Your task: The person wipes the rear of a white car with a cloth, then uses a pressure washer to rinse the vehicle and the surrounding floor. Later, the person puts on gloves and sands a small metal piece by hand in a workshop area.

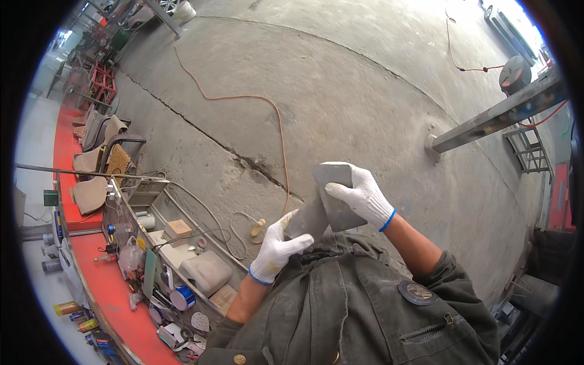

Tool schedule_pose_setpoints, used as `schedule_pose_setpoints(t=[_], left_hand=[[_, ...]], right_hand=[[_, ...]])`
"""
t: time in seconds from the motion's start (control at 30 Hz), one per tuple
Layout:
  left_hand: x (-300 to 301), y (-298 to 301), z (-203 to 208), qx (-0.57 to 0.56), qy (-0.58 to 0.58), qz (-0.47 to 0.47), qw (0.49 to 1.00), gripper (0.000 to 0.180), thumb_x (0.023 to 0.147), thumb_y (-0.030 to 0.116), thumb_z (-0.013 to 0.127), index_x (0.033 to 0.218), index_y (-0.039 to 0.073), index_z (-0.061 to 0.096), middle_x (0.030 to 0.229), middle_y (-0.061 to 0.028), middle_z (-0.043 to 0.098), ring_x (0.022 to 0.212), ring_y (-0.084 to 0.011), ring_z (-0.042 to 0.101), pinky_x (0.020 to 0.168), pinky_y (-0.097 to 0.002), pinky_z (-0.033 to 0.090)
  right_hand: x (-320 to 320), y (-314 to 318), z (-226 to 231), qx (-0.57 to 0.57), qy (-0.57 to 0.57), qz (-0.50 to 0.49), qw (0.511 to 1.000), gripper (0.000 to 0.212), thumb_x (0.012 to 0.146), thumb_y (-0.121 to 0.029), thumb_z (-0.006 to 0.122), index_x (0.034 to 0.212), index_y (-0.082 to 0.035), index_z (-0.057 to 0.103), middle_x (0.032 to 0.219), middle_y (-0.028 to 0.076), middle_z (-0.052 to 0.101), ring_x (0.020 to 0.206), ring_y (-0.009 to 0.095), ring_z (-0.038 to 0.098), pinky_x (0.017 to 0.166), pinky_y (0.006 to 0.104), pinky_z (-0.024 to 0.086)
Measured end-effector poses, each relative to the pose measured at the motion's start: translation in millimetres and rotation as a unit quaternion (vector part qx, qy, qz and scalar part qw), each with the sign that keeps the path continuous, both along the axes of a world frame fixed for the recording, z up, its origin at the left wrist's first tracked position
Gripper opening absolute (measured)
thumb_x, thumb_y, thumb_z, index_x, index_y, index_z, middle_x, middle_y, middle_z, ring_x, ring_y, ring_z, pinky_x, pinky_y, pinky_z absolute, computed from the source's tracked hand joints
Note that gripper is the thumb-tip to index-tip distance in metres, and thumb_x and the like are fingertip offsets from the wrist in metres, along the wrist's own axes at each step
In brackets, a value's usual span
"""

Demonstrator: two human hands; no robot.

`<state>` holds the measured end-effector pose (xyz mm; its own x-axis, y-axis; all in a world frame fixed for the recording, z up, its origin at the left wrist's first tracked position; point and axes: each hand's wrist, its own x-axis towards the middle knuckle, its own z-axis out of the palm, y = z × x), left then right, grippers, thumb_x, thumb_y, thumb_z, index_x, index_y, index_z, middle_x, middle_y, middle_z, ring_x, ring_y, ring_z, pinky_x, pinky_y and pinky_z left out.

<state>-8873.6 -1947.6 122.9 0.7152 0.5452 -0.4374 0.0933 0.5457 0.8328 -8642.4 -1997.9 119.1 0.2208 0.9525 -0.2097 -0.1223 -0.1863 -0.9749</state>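
Both my hands wear white knit gloves with blue cuffs and meet in front of my dark jacket. My left hand point(277, 250) is closed on a dull grey flat sheet point(308, 218), with its thumb along the lower edge. A second grey flat piece point(342, 214) is pinched in my right hand point(367, 198), its thumb across the upper part. The two grey pieces overlap at the middle. I cannot tell whether they are separate or one folded sheet, nor the exact material.
To the left stands a workbench with a red top point(115, 304) and a shelf of tape rolls, bottles and a plastic container point(207, 272). Chairs point(97, 137) stand beyond. An orange cord point(243, 96) crosses the cracked concrete floor. A metal post point(499, 115) rises at right.
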Motion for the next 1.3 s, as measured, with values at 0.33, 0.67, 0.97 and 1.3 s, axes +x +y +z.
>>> schedule_pose_setpoints(t=[0.33,0.67,0.97,1.3], left_hand=[[-17.3,3.4,-40.4,0.451,0.002,-0.112,0.885,0.018,0.073,0.000,0.067,0.090,-0.002,0.073,0.121,-0.0235,0.061,0.113,-0.0355,0.061,0.099,-0.0389,0.046],[-20.5,11.4,-38.1,0.392,-0.051,-0.100,0.913,0.044,0.081,-0.003,0.061,0.124,-0.001,0.057,0.119,-0.0104,0.059,0.103,-0.0200,0.059,0.089,-0.0318,0.049],[4.8,12.4,10.0,-0.031,-0.022,-0.006,0.999,0.061,0.073,-0.004,0.062,0.133,-0.002,0.050,0.109,-0.0097,0.062,0.091,-0.0186,0.060,0.075,-0.0281,0.050],[5.4,19.2,0.0,-0.086,-0.035,-0.039,0.995,0.056,0.071,-0.005,0.056,0.127,-0.003,0.055,0.114,-0.0104,0.063,0.103,-0.0195,0.060,0.082,-0.0278,0.050]], right_hand=[[-25.0,14.0,11.7,-0.050,-0.111,-0.005,0.993,0.030,0.083,-0.016,0.063,0.106,0.003,0.061,0.092,0.021,0.069,0.086,0.027,0.068,0.079,0.0356,0.052],[-32.1,20.0,31.2,-0.006,-0.193,-0.001,0.981,0.029,0.081,-0.013,0.059,0.105,0.003,0.064,0.088,0.025,0.068,0.085,0.037,0.070,0.074,0.0399,0.054],[-27.0,30.8,54.8,-0.023,-0.204,0.073,0.976,0.029,0.081,-0.014,0.059,0.105,0.001,0.066,0.089,0.023,0.069,0.085,0.033,0.070,0.076,0.0398,0.054],[-38.3,21.1,51.3,0.030,-0.248,0.155,0.956,0.033,0.081,-0.017,0.064,0.109,0.001,0.063,0.100,0.024,0.068,0.093,0.033,0.069,0.080,0.0378,0.054]])
